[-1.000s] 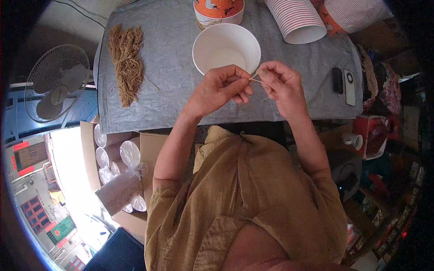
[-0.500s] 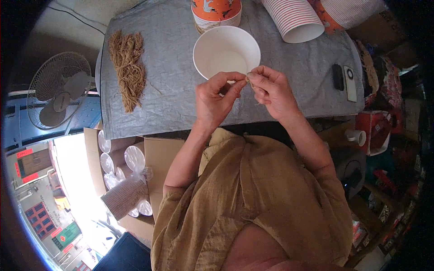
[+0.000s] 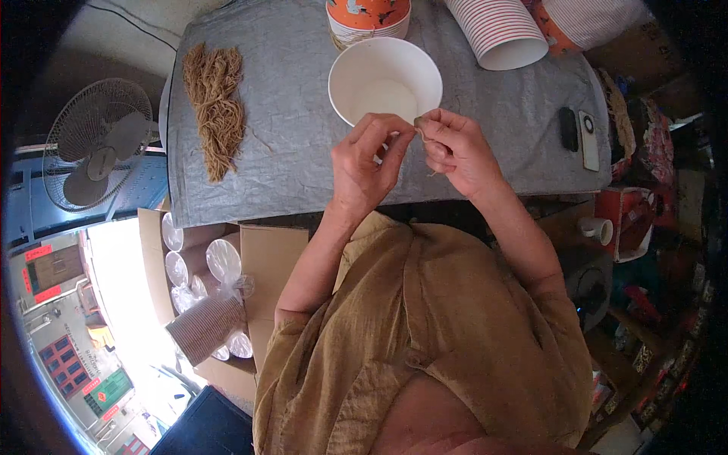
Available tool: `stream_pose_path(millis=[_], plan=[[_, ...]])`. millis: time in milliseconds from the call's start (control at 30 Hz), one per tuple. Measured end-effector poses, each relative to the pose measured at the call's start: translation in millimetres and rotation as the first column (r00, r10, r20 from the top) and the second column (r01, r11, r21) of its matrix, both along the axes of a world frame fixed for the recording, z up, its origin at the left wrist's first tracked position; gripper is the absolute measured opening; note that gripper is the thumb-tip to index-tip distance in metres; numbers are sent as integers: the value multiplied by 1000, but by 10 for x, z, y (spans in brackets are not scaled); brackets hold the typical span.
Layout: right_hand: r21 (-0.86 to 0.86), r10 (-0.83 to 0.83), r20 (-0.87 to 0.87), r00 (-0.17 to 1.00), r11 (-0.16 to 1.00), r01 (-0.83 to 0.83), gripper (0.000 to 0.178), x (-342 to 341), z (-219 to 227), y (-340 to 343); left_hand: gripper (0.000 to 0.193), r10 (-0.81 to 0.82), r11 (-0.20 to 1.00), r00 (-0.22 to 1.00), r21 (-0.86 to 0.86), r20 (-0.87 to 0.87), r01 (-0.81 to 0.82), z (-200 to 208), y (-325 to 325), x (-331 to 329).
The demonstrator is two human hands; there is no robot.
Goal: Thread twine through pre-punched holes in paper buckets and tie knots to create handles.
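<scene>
My left hand (image 3: 365, 161) and my right hand (image 3: 464, 152) meet fingertip to fingertip just in front of a large white paper tub (image 3: 385, 57). Both are closed in a pinch on a thin piece of tan twine (image 3: 423, 136), most of it hidden by the fingers. A short end of it hangs below my right fingers. The tub stands on the table with its open mouth facing me. To the left lies a bundle of brown twine (image 3: 214, 114), gathered at its middle.
Behind the tub stands an orange patterned tub (image 3: 369, 15). Stacked white tubs (image 3: 497, 34) lie at the back right of the grey-covered table (image 3: 296, 178). A phone-like device (image 3: 588, 140) rests near the right edge. A fan (image 3: 98, 148) and a carton of wrapped cups (image 3: 274, 265) are at left.
My fingers have shifted slightly on the twine, with my left thumb and forefinger closer to each other. The whole view has moved a little; nothing else has visibly changed.
</scene>
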State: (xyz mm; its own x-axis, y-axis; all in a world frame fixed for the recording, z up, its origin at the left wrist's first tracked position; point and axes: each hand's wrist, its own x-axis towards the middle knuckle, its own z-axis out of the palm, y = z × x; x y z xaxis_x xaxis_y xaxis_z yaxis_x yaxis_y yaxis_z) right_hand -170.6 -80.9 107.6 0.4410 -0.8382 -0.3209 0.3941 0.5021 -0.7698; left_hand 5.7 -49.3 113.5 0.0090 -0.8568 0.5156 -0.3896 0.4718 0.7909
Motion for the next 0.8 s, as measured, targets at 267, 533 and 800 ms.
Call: stream_pose_path(millis=[267, 533, 800], plan=[[-305, -124, -111, 986, 948, 85, 16, -7, 153, 30, 9, 36, 785, 802, 514, -597, 347, 75, -23, 146], [-766, -383, -473, 793, 624, -156, 15, -9, 169, 81, 17, 79, 726, 728, 540, -681, 426, 26, -45, 112], [-861, -562, -460, 688, 473, -190, 13, 18, 65, 73, 14, 55, 737, 764, 543, -642, 403, 56, -55, 16]])
